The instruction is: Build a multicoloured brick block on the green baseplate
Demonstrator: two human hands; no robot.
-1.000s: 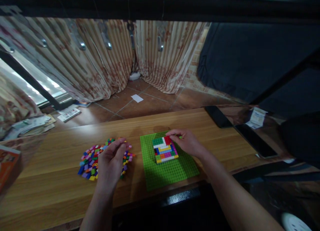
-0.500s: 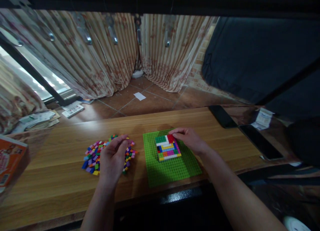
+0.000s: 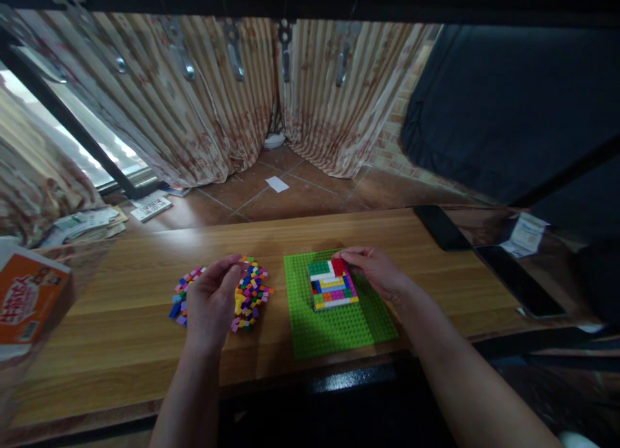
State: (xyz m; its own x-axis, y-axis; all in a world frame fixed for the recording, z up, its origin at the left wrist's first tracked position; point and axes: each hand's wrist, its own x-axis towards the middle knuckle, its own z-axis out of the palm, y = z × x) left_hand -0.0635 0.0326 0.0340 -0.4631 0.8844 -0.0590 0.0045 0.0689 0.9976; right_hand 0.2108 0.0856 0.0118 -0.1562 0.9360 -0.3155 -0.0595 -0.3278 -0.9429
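Loose toy bricks (image 3: 255, 286) in many colours lie heaped on the wooden table. Over this heap hovers my left hand (image 3: 213, 303), thumb and fingers pinched together; whatever is between the fingertips is too small to make out. To the right, a green baseplate (image 3: 314, 335) carries a low, square brick build (image 3: 334, 296) in several colours. My right hand (image 3: 380, 270) grips the build's far right corner beside a red brick (image 3: 338, 266), with thumb and forefinger close together. Part of the heap is hidden behind my left hand.
Two dark phones (image 3: 442, 227) lie at the table's right end, near a folded paper (image 3: 527, 234). An orange box (image 3: 29, 299) stands at the left edge. Papers (image 3: 87, 223) lie beyond the far left of the table (image 3: 121, 345).
The view has shifted slightly, so the table sits further right. My left hand stays pinched above the heap, a little left of before. My right hand keeps to the build's corner.
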